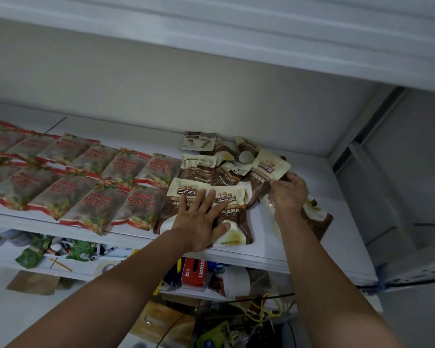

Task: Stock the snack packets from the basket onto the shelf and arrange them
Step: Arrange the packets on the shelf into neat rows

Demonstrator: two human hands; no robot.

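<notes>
The left hand point(201, 219) lies flat with fingers spread, pressing on two near packets point(232, 209) that sit side by side at the near edge of the white shelf point(319, 249). The right hand point(288, 194) curls its fingers and pinches the edge of the tilted packet point(270, 167) at the right of the loose brown-and-cream pile point(199, 169). To the left, red-lettered packets point(91, 182) lie in overlapping rows.

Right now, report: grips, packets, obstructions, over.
Left grip flat, pressing two front packets. Right grip pinching a tilted packet in the jumbled pile. Nothing blocking either grip.
</notes>
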